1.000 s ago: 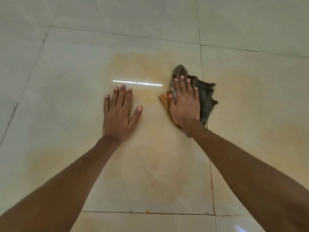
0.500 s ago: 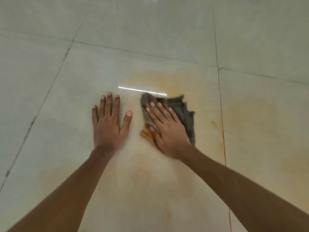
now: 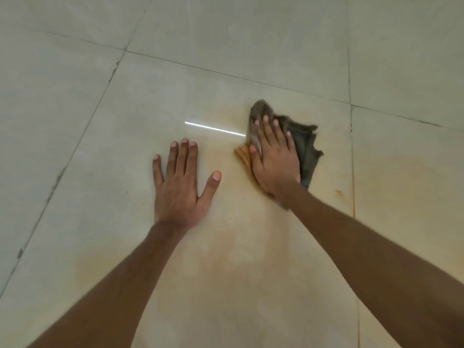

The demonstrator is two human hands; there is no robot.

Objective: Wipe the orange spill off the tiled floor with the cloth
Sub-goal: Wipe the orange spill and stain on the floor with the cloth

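Observation:
A crumpled grey-brown cloth (image 3: 305, 144), stained orange at its left edge, lies on the pale tiled floor (image 3: 75, 172). My right hand (image 3: 275, 162) presses flat on top of it, fingers spread, covering most of it. My left hand (image 3: 182, 182) rests palm-down on the bare tile to the left, fingers apart, holding nothing. A faint orange spill (image 3: 233, 247) smears the tile between and below my hands. More of the orange film (image 3: 401, 169) lies on the tile to the right, and a small orange spot (image 3: 339, 193) sits near the grout line.
Grout lines (image 3: 351, 156) cross the floor to the right of the cloth, beyond it and to the left. A bright streak of reflected light (image 3: 213, 128) lies on the tile just left of the cloth.
My right hand has slid the cloth away from my left hand, rightward and forward across the tile. My left hand stays planted on the floor.

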